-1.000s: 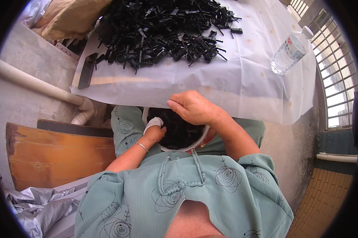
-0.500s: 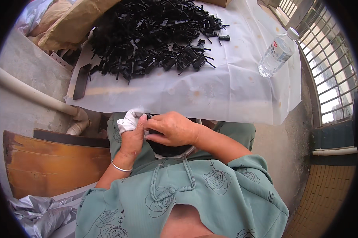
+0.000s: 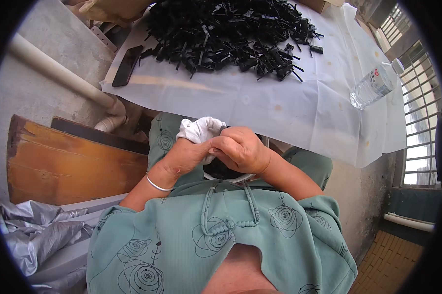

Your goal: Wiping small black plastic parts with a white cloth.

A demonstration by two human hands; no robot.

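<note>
My left hand (image 3: 187, 156) is closed in front of my lap, with a crumpled white cloth (image 3: 199, 128) around its fingers. My right hand (image 3: 240, 148) meets it from the other side, its fingers bent and pinched together against the left thumb. Whatever lies between the two hands is hidden by the fingers and the cloth. Below them, between my knees, is a round white-rimmed container (image 3: 240, 179) with a dark inside; what it holds cannot be made out.
A large pile of black plastic parts (image 3: 230, 36) lies on a table under a whitish plastic sheet (image 3: 260, 105). A dark phone (image 3: 127, 66) rests at the table's left edge, a water bottle (image 3: 375, 85) leans at the right. An orange-brown board (image 3: 74, 164) and a pipe (image 3: 59, 71) stand left.
The view has shifted, so table and hands sit further right in it. My right fingers have closed in over the left thumb, and the black bit seen between the hands is now covered.
</note>
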